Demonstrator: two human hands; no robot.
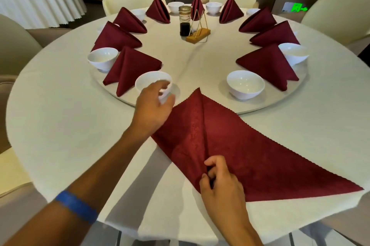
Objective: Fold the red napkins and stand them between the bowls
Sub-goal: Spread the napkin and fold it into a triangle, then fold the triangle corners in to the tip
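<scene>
Right hand [221, 182] pinches the half-folded dark red cloth napkin [240, 145] at lower centre, its crease running up-frame; left hand [153, 108], fingers loosely spread, touches its left edge.

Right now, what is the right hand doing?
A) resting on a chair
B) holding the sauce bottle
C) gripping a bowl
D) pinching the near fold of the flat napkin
D: the right hand has its fingers curled, pinching the near edge of the flat red napkin.
</scene>
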